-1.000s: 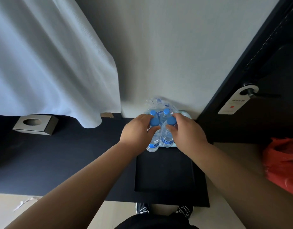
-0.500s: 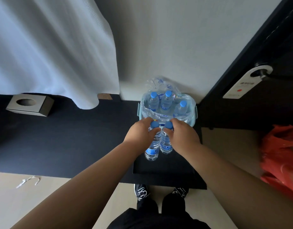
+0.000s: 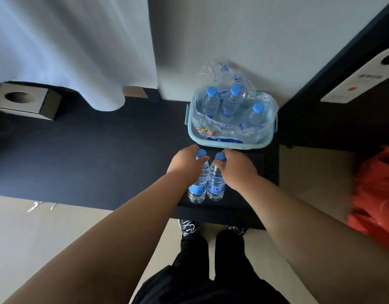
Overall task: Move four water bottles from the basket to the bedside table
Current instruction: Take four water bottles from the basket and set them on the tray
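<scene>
Upper right of centre, basket (image 3: 230,145): three blue-capped bottles (image 3: 231,101) in torn plastic wrap.
Left hand (image 3: 185,163): gripping left bottle (image 3: 199,185) by the neck.
Right hand (image 3: 235,166): gripping right bottle (image 3: 215,183), touching its neighbour.

Blue labels (image 3: 215,189) on the two held water bottles, the basket's plastic wrap (image 3: 227,125) and the door hanger (image 3: 370,76) all carry print too blurred to read.

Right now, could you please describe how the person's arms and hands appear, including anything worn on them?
Both arms are bare from the frame's edge to the wrist: no sleeves show. The left hand and right hand wear no gloves, and no watch, bracelet or ring is visible. Below, the person wears black trousers and dark shoes with white markings.
</scene>
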Tool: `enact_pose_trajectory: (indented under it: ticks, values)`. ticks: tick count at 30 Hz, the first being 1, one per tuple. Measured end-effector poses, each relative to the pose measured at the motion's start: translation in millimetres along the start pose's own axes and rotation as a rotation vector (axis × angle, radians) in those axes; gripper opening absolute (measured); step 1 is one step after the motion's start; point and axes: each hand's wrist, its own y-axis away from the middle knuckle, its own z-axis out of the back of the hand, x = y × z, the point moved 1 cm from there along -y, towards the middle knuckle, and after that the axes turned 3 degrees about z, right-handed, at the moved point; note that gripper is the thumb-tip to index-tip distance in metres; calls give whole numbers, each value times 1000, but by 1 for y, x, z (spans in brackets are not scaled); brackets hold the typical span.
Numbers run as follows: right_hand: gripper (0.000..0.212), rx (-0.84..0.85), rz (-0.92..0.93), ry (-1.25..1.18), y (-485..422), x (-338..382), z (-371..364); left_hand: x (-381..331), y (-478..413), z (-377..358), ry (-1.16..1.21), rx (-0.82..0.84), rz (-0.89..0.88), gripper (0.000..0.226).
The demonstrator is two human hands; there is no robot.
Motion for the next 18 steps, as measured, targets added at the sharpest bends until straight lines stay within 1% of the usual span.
enact_pose_trajectory:
  ticks: [6,9,15,18]
  values:
    - [38,-54,-32,-71,-31,-6,-25,20,-27,-19,-13,12,70,25]
    - [45,-42,-97,-99,-48,-7,-38,25,-42,-24,-10,-3,79,28]
    - [49,-59,-192,-189,-68,-14,-61,31,-66,-33,-16,-60,110,35]
    - [53,-37,-244,-238,-69,-19,-76,38,-74,-40,-33,-44,137,35]
